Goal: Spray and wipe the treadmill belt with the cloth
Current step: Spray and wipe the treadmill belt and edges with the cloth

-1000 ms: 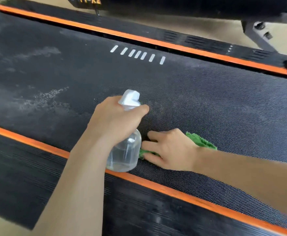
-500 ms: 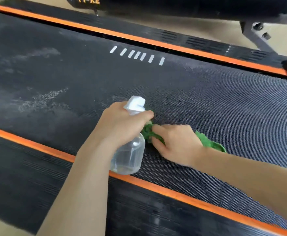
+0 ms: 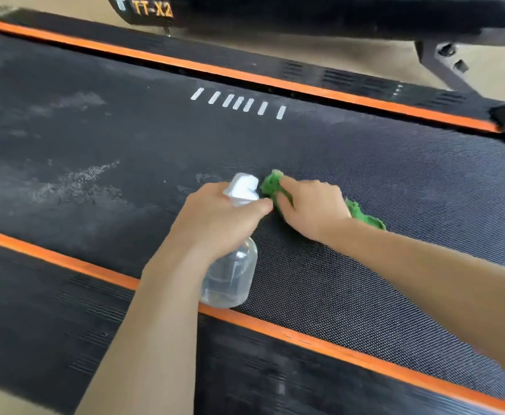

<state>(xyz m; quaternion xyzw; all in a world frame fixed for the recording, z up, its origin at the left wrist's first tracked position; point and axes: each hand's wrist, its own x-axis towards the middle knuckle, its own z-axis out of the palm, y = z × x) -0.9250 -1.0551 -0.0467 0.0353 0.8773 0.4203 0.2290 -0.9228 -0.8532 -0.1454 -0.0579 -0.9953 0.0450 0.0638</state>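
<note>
Far left of the frame first: the treadmill belt [image 3: 125, 139] is dull and grey there, with pale dusty smears in the upper left and a whitish speckled patch [image 3: 77, 184] at mid-left; that stretch looks to me not yet wiped; the orange side strip [image 3: 51, 259] runs along the near edge, a second one along the far edge. Moving to the centre: the left hand [image 3: 215, 223] grips the spray bottle [image 3: 230, 277], fingers curled round its neck, one finger lying forward by the white nozzle [image 3: 242, 187]; the clear body hangs low over the near strip, and I see little liquid in it. Just right of the nozzle, the right hand [image 3: 311, 205] presses the green cloth [image 3: 272, 184] flat on the belt, fingers bent over the wad, cloth poking out at the fingertips and behind the wrist. On to the right half: the weave here reads dark and crisp, so my call is this side is done and the job sits somewhere around halfway, the grey left still to spray and wipe. Writing: orange "TT-X2" [image 3: 152, 9] on the black frame at the top, and a row of slanted white dashes [image 3: 239, 103] on the belt.
</note>
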